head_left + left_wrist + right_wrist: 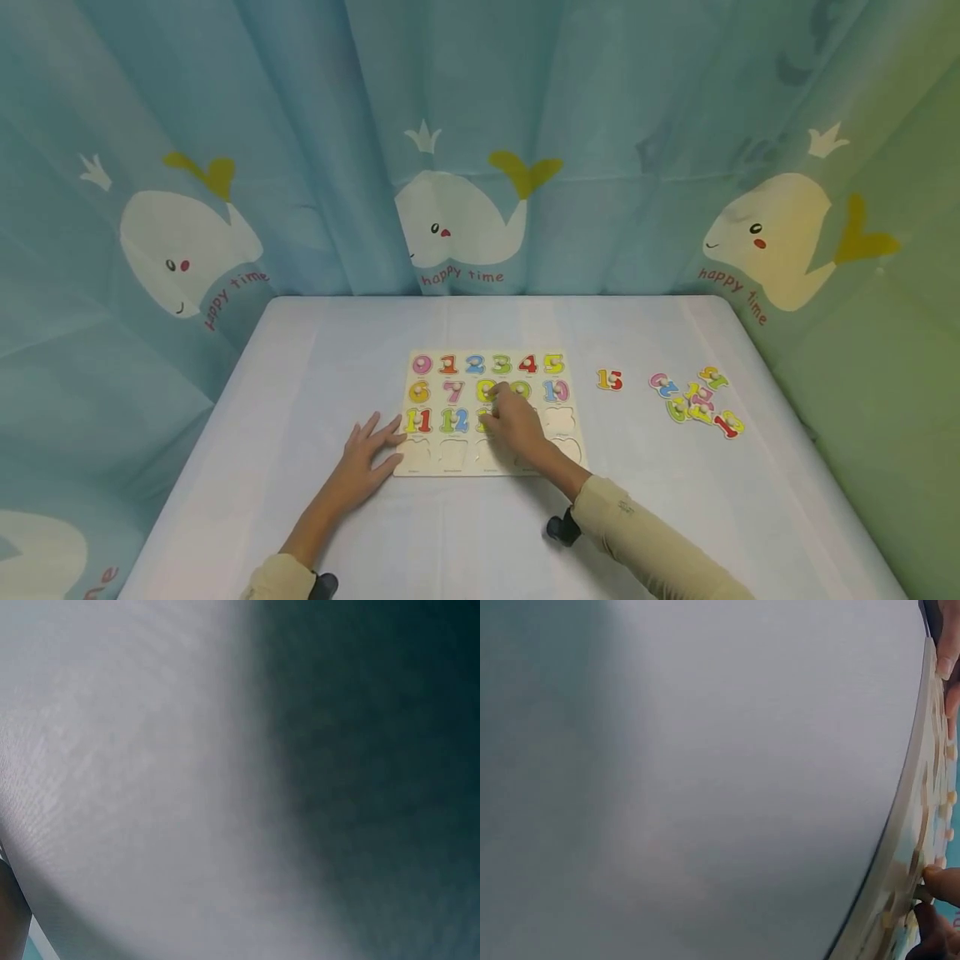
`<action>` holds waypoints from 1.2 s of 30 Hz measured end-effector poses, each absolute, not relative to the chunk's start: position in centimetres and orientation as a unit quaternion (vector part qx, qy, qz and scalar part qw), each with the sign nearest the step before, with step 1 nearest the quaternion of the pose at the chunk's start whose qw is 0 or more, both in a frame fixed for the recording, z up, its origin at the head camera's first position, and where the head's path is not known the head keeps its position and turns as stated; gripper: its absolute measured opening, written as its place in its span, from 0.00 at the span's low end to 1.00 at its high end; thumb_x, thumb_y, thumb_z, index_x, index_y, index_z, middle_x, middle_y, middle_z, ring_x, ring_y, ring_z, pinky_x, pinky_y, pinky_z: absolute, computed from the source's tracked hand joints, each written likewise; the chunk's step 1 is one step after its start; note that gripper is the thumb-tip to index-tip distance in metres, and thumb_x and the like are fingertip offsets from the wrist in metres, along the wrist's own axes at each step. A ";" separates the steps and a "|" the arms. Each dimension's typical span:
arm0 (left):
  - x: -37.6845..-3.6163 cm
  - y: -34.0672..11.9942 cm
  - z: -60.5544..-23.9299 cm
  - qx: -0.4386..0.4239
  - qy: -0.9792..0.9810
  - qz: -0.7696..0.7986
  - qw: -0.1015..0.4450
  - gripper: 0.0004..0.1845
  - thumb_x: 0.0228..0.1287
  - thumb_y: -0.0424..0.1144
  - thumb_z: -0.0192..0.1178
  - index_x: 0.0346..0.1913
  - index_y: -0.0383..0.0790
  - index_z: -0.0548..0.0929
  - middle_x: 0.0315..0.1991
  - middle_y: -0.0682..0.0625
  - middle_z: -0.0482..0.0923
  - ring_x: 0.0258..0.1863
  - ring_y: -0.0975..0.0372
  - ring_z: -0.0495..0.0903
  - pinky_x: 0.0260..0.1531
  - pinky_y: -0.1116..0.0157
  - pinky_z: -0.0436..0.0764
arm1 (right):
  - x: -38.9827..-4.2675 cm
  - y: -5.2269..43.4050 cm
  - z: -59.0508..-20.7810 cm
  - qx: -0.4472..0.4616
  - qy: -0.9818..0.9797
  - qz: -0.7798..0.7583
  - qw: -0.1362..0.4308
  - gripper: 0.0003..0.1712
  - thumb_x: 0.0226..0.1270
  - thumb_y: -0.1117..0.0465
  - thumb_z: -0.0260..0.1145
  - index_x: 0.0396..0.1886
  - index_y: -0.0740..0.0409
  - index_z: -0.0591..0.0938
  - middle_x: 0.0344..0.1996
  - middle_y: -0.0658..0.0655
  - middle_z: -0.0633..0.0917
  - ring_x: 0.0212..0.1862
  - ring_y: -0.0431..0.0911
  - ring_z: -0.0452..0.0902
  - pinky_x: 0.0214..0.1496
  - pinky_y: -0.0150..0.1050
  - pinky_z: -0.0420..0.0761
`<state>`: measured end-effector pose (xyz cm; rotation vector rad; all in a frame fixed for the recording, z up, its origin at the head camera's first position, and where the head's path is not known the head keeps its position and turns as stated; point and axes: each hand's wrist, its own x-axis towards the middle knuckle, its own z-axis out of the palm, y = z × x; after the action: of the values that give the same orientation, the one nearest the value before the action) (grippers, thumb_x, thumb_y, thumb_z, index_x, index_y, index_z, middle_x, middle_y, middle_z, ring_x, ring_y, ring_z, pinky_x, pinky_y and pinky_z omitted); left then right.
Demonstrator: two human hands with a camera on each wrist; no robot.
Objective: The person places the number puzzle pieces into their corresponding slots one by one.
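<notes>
Number puzzle board (491,414) is lain mid-bench (300,400), directly under both hands. The right hand (517,429) is curled over the third row, a yellow piece (483,421) pinched at its fingertips. The left hand (367,462) is laid flat and open, fingers spread against the board's left lower edge. Further right, a lone "15" piece (609,380) and a heap of loose numbers (697,402) are seen.

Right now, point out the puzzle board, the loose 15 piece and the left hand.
Puzzle board (556,422), head view, bare slot near its right edge.
15 piece (609,380), head view, middle of the piece.
Left hand (369,454), head view, back of the hand, flat at the board's left corner.
</notes>
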<state>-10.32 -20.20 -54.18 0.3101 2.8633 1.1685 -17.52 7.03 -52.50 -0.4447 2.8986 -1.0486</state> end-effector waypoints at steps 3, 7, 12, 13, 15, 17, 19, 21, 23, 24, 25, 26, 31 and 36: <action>-10.3 -20.1 -54.0 0.101 0.920 0.377 0.018 0.16 0.60 0.39 0.63 0.51 0.42 0.82 0.66 0.50 0.66 0.70 0.46 0.49 0.67 0.46 0.38 | -17.5 6.9 -52.6 -0.132 0.932 -0.336 0.021 0.22 0.58 0.60 0.70 0.50 0.62 0.74 0.19 0.45 0.74 0.20 0.37 0.66 0.18 0.29 0.66; -10.3 -20.1 -53.9 0.098 0.921 0.377 0.018 0.16 0.60 0.39 0.63 0.52 0.42 0.82 0.66 0.50 0.66 0.70 0.47 0.49 0.67 0.46 0.38 | -17.5 7.1 -52.8 -0.131 0.930 -0.341 0.028 0.23 0.58 0.58 0.70 0.50 0.60 0.74 0.21 0.46 0.76 0.21 0.38 0.69 0.20 0.31 0.69; -10.5 -20.2 -54.0 0.098 0.922 0.375 0.019 0.17 0.60 0.40 0.63 0.52 0.43 0.81 0.66 0.51 0.66 0.71 0.47 0.49 0.67 0.47 0.37 | -17.8 7.6 -53.2 -0.135 0.923 -0.359 0.034 0.25 0.56 0.57 0.72 0.51 0.60 0.74 0.20 0.45 0.76 0.21 0.37 0.69 0.22 0.32 0.70; -10.5 -20.2 -54.0 0.099 0.922 0.374 0.018 0.17 0.60 0.40 0.63 0.52 0.43 0.81 0.66 0.51 0.66 0.70 0.47 0.49 0.67 0.47 0.37 | -17.8 7.6 -53.2 -0.135 0.922 -0.362 0.036 0.26 0.55 0.57 0.72 0.51 0.59 0.74 0.20 0.45 0.76 0.22 0.37 0.68 0.22 0.31 0.70; -10.5 -20.3 -54.1 0.096 0.922 0.374 0.019 0.17 0.60 0.40 0.63 0.52 0.43 0.81 0.66 0.51 0.66 0.70 0.47 0.49 0.67 0.47 0.37 | -17.9 7.7 -53.2 -0.141 0.919 -0.367 0.037 0.27 0.54 0.57 0.73 0.52 0.60 0.74 0.20 0.45 0.76 0.22 0.37 0.68 0.23 0.31 0.70; -10.4 -20.3 -54.1 0.093 0.922 0.375 0.020 0.17 0.60 0.40 0.63 0.52 0.43 0.81 0.66 0.51 0.66 0.71 0.48 0.48 0.68 0.47 0.37 | -17.9 7.8 -53.1 -0.144 0.918 -0.366 0.040 0.29 0.53 0.56 0.74 0.53 0.59 0.75 0.20 0.45 0.75 0.22 0.37 0.68 0.23 0.31 0.70; -10.3 -20.3 -54.2 0.091 0.922 0.375 0.021 0.17 0.60 0.40 0.63 0.52 0.43 0.82 0.66 0.52 0.66 0.71 0.48 0.48 0.68 0.47 0.37 | -17.9 8.0 -53.2 -0.146 0.917 -0.368 0.045 0.30 0.52 0.55 0.74 0.54 0.59 0.75 0.20 0.45 0.75 0.22 0.37 0.67 0.24 0.31 0.69; -10.3 -20.2 -54.3 0.089 0.923 0.375 0.021 0.16 0.60 0.40 0.63 0.52 0.44 0.82 0.66 0.52 0.65 0.71 0.49 0.48 0.68 0.48 0.37 | -17.8 8.2 -53.1 -0.146 0.915 -0.373 0.048 0.30 0.52 0.54 0.74 0.54 0.58 0.75 0.20 0.45 0.75 0.23 0.38 0.68 0.25 0.32 0.69; -10.1 -20.2 -54.5 0.089 0.922 0.376 0.021 0.15 0.60 0.40 0.63 0.51 0.45 0.82 0.66 0.53 0.65 0.71 0.49 0.48 0.68 0.48 0.38 | -17.6 8.6 -53.2 -0.139 0.914 -0.378 0.053 0.30 0.54 0.53 0.73 0.55 0.57 0.75 0.20 0.45 0.75 0.23 0.38 0.67 0.26 0.32 0.69; -10.0 -20.2 -54.6 0.091 0.922 0.376 0.020 0.15 0.60 0.40 0.63 0.50 0.45 0.82 0.66 0.52 0.65 0.71 0.48 0.48 0.67 0.47 0.38 | -17.4 8.8 -53.2 -0.135 0.912 -0.382 0.055 0.30 0.55 0.52 0.72 0.55 0.57 0.75 0.21 0.45 0.75 0.23 0.38 0.68 0.26 0.33 0.69; -9.9 -20.2 -54.6 0.091 0.922 0.375 0.019 0.15 0.60 0.40 0.63 0.50 0.45 0.82 0.66 0.52 0.65 0.71 0.48 0.48 0.67 0.47 0.38 | -17.3 9.0 -53.2 -0.130 0.912 -0.385 0.055 0.29 0.56 0.52 0.72 0.56 0.56 0.75 0.20 0.45 0.75 0.23 0.38 0.68 0.26 0.33 0.69; -9.9 -20.2 -54.6 0.091 0.922 0.376 0.019 0.15 0.60 0.40 0.63 0.50 0.45 0.82 0.66 0.52 0.65 0.71 0.48 0.49 0.67 0.47 0.39 | -17.3 9.3 -53.2 -0.127 0.911 -0.389 0.053 0.28 0.57 0.52 0.71 0.55 0.56 0.75 0.21 0.45 0.75 0.23 0.39 0.67 0.26 0.33 0.69; -9.9 -20.1 -54.3 0.086 0.923 0.374 0.022 0.16 0.60 0.41 0.63 0.52 0.45 0.82 0.66 0.52 0.65 0.70 0.47 0.49 0.67 0.46 0.39 | -17.6 11.0 -53.2 -0.127 0.903 -0.409 0.023 0.25 0.61 0.52 0.68 0.54 0.58 0.76 0.21 0.45 0.75 0.25 0.39 0.68 0.27 0.33 0.70; -10.3 -20.2 -54.0 0.091 0.924 0.371 0.025 0.17 0.61 0.42 0.63 0.53 0.44 0.81 0.67 0.52 0.65 0.71 0.48 0.48 0.67 0.46 0.38 | -18.1 12.8 -53.2 -0.107 0.896 -0.430 0.005 0.22 0.63 0.52 0.66 0.53 0.57 0.77 0.23 0.47 0.76 0.26 0.40 0.70 0.28 0.35 0.71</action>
<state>-10.26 -20.16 -54.02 0.2826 2.8555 1.1482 -18.09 12.84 -53.16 -0.3361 2.8059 -1.3476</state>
